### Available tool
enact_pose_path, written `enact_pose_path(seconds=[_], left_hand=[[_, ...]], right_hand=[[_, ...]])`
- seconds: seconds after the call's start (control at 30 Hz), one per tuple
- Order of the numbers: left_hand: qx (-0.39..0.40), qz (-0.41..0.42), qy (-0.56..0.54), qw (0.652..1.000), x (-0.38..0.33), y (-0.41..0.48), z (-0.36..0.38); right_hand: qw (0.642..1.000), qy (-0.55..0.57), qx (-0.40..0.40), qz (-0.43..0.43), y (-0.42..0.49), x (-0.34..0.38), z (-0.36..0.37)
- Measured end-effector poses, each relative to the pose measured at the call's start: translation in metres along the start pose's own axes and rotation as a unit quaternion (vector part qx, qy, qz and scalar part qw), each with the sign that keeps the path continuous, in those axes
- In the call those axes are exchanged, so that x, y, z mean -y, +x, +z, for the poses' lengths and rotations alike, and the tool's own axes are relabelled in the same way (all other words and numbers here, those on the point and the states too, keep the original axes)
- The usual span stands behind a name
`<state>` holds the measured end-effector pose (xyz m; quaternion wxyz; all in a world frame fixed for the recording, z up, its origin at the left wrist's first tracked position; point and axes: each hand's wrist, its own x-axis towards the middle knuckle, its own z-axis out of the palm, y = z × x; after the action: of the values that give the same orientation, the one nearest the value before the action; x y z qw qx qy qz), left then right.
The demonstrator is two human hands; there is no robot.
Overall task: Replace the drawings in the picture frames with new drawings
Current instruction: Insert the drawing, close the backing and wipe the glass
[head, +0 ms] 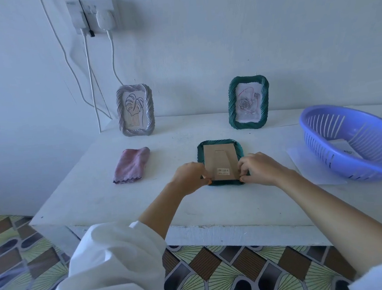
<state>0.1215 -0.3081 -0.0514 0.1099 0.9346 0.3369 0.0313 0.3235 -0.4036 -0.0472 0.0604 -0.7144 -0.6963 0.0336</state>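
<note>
A dark green picture frame lies face down on the white table, its brown cardboard back with a folded stand facing up. My left hand pinches the frame's near left corner. My right hand pinches its near right corner. Against the wall stand a silver frame with a leaf drawing and a second green frame with a rose drawing.
A folded pink cloth lies left of the face-down frame. At the right, a purple plastic basket sits on a white sheet of paper. Cables hang from a wall socket above the table's back left.
</note>
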Motion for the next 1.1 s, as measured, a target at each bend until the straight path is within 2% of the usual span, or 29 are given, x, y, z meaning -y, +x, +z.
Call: enact_pose_path(seconds=[0.23, 0.53, 0.8, 0.93, 1.03, 1.1], left_hand=[[-0.021, 0.011, 0.030, 0.999, -0.001, 0.002, 0.003], [-0.028, -0.026, -0.017, 0.999, 0.000, 0.009, 0.002], [0.008, -0.041, -0.034, 0.999, 0.003, 0.018, -0.002], [-0.040, -0.061, -0.153, 0.986, 0.006, 0.025, -0.012], [-0.066, -0.074, -0.206, 0.973, 0.014, 0.038, -0.018], [-0.064, -0.082, -0.208, 0.973, 0.019, 0.051, -0.019]], right_hand=[[1.000, -0.022, -0.003, -0.014, 0.004, 0.001, 0.003], [0.999, 0.025, 0.006, 0.031, 0.006, 0.002, 0.003], [0.982, 0.162, 0.009, 0.093, 0.007, -0.002, 0.009], [0.954, 0.268, -0.051, 0.122, 0.011, -0.011, 0.000], [0.943, 0.273, -0.110, 0.154, 0.028, -0.021, -0.003], [0.943, 0.267, -0.122, 0.160, 0.046, -0.027, -0.002]])
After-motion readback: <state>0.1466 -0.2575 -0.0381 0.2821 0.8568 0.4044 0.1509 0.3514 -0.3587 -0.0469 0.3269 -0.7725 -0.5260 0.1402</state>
